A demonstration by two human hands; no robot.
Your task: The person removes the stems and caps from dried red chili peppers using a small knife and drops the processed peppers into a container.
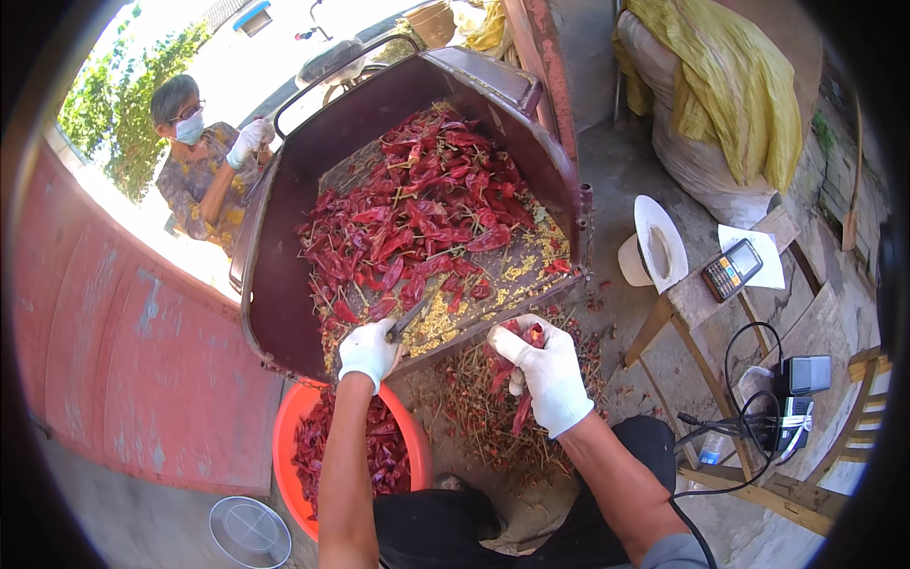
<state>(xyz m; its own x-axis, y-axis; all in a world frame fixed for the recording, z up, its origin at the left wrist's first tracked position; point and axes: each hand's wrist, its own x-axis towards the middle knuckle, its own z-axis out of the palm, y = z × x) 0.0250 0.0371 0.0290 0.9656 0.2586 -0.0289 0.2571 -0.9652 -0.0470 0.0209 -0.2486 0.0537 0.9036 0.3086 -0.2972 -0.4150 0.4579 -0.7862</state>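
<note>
Dried red chili peppers [427, 209] lie heaped in the dark metal cart bed [270, 284], with yellow seeds [441, 327] scattered along its near edge. My left hand [368, 353], in a white glove, is closed round a dark pointed metal tool [409, 317] at that edge; its exact kind is partly hidden. My gloved right hand [550, 372] grips several dried chili peppers [507, 356] just in front of the cart. Under my left forearm stands an orange basin [286, 446] holding more red peppers. Stems and scraps [483, 403] cover the ground below my right hand.
A masked person [204, 161] in white gloves is beyond the cart's left side. To the right are a wooden stool [697, 299] with a handheld keypad device [733, 269], a white hat [656, 245], and black cables [744, 408]. A round sieve-like dish [250, 531] lies lower left.
</note>
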